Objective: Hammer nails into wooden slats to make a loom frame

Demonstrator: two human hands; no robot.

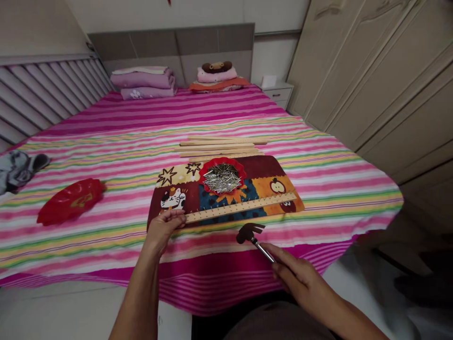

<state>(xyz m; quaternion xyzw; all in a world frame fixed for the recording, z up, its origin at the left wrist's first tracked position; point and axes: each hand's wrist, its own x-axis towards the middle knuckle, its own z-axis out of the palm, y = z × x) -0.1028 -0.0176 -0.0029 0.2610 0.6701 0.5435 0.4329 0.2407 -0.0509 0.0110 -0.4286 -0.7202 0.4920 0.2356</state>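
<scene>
My left hand point(169, 224) grips the left end of a long wooden strip point(240, 208), its fingers closed round that end. Nails stand up in a row along much of the strip, which lies across a patterned mat point(193, 189). In my right hand point(293, 269) is a claw hammer point(262, 245), held by its shaft with the dark head up near the mat's front edge. The hammer head is apart from the strip. Just behind the strip, a red scalloped dish point(241, 167) holds a heap of loose nails point(222, 178).
Several bare wooden strips point(219, 145) lie behind the dish. A red plate point(71, 200) and a grey cloth item point(17, 170) are to the left on the striped bedspread point(123, 170). Folded bedding point(145, 82) is stacked by the headboard point(148, 45). A wardrobe point(375, 80) stands right.
</scene>
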